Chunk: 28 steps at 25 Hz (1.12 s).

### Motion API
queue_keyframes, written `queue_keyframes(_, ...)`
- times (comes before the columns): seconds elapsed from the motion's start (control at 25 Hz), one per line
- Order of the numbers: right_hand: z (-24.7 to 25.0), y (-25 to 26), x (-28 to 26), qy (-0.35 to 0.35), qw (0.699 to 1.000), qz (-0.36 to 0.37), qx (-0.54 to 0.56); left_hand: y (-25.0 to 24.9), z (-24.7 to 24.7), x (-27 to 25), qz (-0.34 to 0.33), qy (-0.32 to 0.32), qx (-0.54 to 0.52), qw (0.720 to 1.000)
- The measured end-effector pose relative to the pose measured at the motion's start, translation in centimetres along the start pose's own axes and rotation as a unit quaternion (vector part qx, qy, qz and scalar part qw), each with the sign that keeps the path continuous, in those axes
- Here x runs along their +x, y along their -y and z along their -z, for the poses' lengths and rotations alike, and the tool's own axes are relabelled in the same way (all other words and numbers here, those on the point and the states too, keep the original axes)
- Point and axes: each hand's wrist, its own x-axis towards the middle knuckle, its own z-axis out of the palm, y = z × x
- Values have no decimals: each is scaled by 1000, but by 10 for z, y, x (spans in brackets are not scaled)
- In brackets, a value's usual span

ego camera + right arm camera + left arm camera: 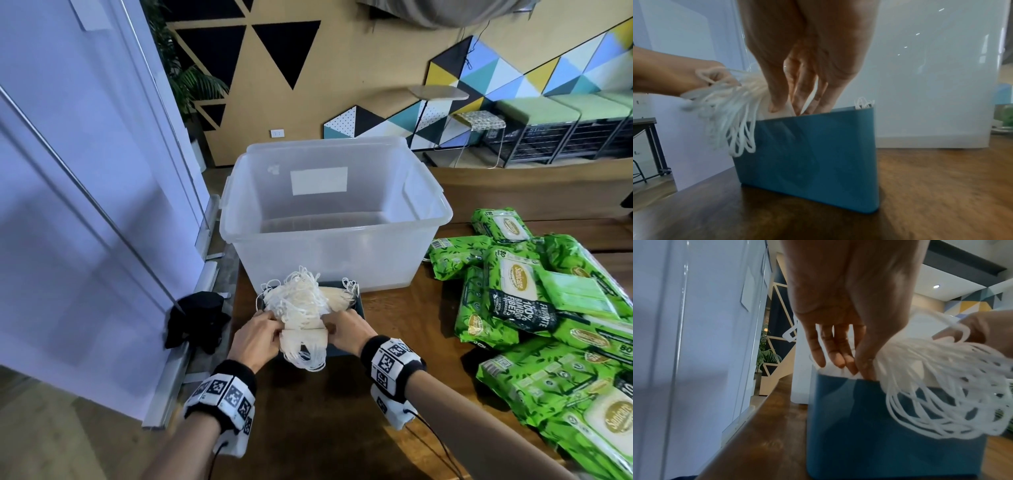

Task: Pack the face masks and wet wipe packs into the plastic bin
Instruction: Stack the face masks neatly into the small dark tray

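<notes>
I see the plastic bin standing open at centre frame, nothing over its mouth, so the way in from above is free. Its near wall rises just behind the blue box, which my view shows touching or nearly touching it; a reach forward has to clear that wall. Both hands, left hand and right hand, crowd the box top with the face masks. At frame right the wet wipe packs pile up, blocking that side. Bare table lies low in frame. A white door closes the left.
</notes>
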Motion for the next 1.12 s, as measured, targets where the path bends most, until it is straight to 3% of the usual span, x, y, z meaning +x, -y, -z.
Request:
queue_keyframes(0.12,-3,-1,-2,-39,999,-6,20,-2,4,8,30,23,45,998)
queue_keyframes(0.24,0,5,3,-32,999,-2,-1,-1,8,13,22,57,25,998)
queue_keyframes(0.32,1,4,5,-31,1000,3,1,5,7,13,-4,29,-46,999)
queue_keyframes(0.44,-2,1,8,-22,1000,7,-12,12,7,11,8,-17,-113,993)
queue_keyframes(0.64,-2,7,12,18,996,13,-87,13,2,10,-14,17,-32,999)
queue_keyframes(0.84,-7,4,4,-9,994,18,-103,23,-3,7,-3,14,-104,995)
queue_keyframes(1.12,-1,5,11,24,992,52,-112,27,0,20,-1,42,-62,997)
